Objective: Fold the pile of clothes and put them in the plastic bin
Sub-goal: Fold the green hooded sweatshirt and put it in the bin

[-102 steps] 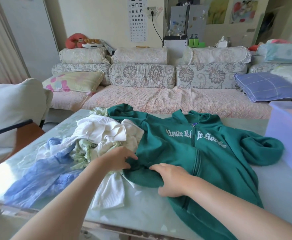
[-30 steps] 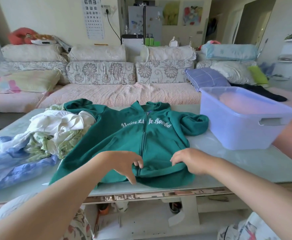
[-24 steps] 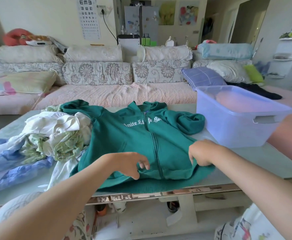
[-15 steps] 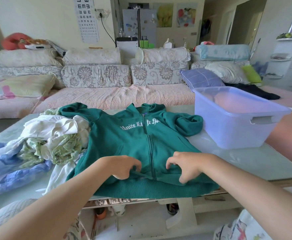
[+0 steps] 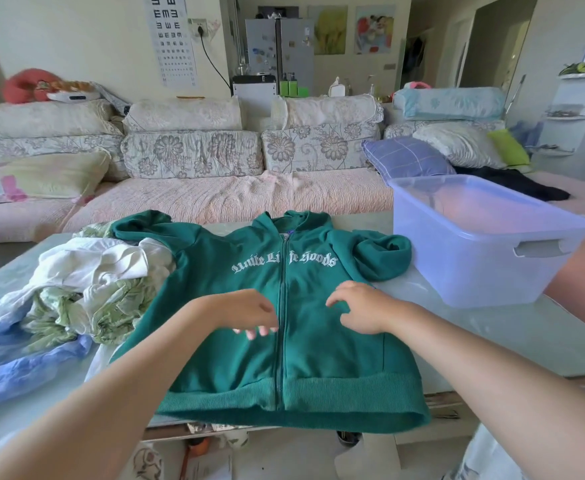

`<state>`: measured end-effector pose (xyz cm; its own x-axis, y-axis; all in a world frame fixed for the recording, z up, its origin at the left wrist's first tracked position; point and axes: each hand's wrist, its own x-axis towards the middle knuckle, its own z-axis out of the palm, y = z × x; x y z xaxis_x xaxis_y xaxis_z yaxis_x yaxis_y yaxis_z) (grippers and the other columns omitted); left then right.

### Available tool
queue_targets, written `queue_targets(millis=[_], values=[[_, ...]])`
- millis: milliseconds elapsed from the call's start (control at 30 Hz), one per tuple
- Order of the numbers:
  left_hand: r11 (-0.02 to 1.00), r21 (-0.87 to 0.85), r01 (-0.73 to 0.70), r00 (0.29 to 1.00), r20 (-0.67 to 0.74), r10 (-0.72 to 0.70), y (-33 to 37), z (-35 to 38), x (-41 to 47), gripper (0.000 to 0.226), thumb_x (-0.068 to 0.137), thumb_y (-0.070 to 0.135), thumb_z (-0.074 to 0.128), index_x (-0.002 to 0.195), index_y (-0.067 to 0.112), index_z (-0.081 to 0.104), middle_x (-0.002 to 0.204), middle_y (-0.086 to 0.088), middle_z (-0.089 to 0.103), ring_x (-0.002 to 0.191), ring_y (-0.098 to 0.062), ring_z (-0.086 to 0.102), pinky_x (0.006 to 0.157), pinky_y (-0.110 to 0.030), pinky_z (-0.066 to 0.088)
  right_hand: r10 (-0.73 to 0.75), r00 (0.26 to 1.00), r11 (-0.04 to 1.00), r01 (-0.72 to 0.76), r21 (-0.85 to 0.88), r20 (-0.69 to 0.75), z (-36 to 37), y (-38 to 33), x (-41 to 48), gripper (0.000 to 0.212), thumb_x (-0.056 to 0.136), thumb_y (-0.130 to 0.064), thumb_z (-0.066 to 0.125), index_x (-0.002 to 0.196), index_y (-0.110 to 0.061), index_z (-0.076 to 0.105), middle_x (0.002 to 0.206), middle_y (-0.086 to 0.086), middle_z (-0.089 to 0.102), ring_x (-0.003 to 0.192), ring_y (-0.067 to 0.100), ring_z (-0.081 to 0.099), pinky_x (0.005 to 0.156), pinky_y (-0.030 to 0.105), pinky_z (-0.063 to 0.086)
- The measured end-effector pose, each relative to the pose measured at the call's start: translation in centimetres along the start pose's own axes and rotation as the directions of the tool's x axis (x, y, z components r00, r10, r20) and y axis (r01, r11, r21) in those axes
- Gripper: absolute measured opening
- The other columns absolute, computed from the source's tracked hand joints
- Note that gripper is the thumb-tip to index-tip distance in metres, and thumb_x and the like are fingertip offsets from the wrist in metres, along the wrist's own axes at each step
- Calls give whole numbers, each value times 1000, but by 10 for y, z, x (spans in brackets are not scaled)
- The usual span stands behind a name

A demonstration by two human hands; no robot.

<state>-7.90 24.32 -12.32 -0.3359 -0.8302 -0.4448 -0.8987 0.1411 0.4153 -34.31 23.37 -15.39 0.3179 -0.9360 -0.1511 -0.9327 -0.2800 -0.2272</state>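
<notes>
Hands moved up from hem to chest: left hand (image 5: 246, 315) and right hand (image 5: 360, 306) loose, holding nothing. Hoodie (image 5: 311, 358) flat on table (image 5: 491, 334), unfolded; pile (image 5: 86, 289) waits left, bin (image 5: 485, 271) looks empty

hoodie (image 5: 318, 341) between pile (image 5: 76, 292) and bin (image 5: 485, 258)

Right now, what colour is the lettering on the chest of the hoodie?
White lettering on the green hoodie; head view shows it best.
</notes>
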Motion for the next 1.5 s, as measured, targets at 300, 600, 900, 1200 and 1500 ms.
queue_targets(millis=[300,600,900,1200,1500], values=[[964,260,-64,949,-284,139,10,-14,111,55,94,29,51,147,33,35,146,-1,40,139,-21,31,110,-45,36,57,998,977,-55,-208,0,-8,22,63,78,86,-24,52,157,-31,21,167,8,-7,154,23,-7,124,42,7],[950,304,66,984,-176,-12,5,-44,197,71,88,70,44,151,41,28,161,-1,21,148,-27,20,117,-53,25,289,954,898,-239,-369,85,-26,61,135,61,90,-53,37,142,-25,49,148,5,47,130,27,49,98,37,44],[958,283,52,907,-414,74,4,-107,258,29,98,37,40,116,30,62,118,-3,64,95,-25,57,82,-33,47,98,970,976,-137,-168,-220,-57,56,232,31,97,-37,44,113,-20,65,126,9,53,121,30,45,98,41,42],[943,302,141,870,-492,27,-44,-152,340,56,100,36,43,152,28,23,150,-9,30,138,-32,30,104,-50,41,114,951,980,-60,192,-287,-54,64,355,40,97,-32,49,138,-32,53,145,8,34,135,29,37,108,38,38],[953,265,149,933,-356,-47,-74,-152,381,66,97,60,32,150,22,36,157,-6,33,144,-27,30,116,-38,28,275,960,956,-279,-88,-56,-50,53,418,57,103,-43,33,149,-10,40,159,14,27,144,36,28,116,47,27]])
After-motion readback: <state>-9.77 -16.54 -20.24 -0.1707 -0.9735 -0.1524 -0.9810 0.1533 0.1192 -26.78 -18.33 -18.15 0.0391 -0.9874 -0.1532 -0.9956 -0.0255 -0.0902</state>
